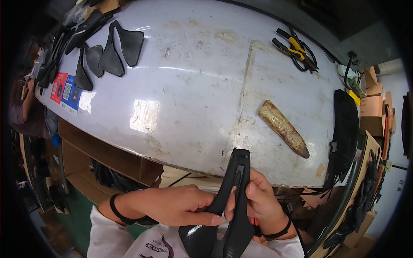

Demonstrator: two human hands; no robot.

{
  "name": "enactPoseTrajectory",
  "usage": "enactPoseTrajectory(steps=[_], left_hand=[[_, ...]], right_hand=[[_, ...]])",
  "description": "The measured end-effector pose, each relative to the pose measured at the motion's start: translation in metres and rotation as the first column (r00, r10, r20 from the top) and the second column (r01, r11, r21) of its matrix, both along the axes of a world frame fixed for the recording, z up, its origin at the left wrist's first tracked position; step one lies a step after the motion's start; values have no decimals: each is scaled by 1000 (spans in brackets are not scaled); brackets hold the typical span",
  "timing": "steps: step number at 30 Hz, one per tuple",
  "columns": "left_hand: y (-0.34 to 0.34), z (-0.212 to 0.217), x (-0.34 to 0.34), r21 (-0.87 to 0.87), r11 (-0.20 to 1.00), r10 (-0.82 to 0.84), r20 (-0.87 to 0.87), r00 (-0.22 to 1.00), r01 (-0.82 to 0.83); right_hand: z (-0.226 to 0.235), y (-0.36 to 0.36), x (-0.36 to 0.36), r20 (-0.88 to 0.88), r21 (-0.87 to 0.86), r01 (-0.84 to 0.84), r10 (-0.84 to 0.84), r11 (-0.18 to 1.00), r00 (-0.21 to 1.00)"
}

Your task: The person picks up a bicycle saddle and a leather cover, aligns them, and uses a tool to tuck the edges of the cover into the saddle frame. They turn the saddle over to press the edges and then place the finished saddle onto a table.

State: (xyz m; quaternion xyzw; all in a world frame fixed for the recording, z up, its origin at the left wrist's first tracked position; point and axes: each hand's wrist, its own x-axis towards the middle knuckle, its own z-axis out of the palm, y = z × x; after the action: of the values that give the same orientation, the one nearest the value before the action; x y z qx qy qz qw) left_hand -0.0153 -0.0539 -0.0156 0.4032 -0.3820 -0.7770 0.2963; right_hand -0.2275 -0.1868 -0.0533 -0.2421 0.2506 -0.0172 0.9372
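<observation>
- Black bicycle saddle (241, 225), nose pointing far, by the near edge of the desk (193, 107).
- Left hand (174, 205) and right hand (264, 201): each grip grasps the saddle.
- Far left: black saddle-shaped pieces (112, 61).
- Far right: yellow-black pliers (296, 45).

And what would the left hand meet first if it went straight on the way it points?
The black saddle, which the left hand is touching; beyond it, probably the right hand, though depth is unclear.
</observation>
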Motion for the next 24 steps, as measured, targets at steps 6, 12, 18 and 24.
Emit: enactPoseTrajectory(steps=[6,12,18,24], left_hand=[[-6,11,4,-106,994,-4,-28,1000,1],[1,10,1,-87,996,-15,15,1000,16],[0,8,-2,-114,993,-10,30,1000,13],[3,-6,2,-56,998,-29,-24,999,28]], right_hand=[[14,5,7,-24,-164,47,-51,985,998],[4,-13,-11,122,-493,-91,172,865,977],[-7,-17,-10,296,-573,-140,363,808,883],[-16,-11,-28,263,-476,-353,513,806,817]])
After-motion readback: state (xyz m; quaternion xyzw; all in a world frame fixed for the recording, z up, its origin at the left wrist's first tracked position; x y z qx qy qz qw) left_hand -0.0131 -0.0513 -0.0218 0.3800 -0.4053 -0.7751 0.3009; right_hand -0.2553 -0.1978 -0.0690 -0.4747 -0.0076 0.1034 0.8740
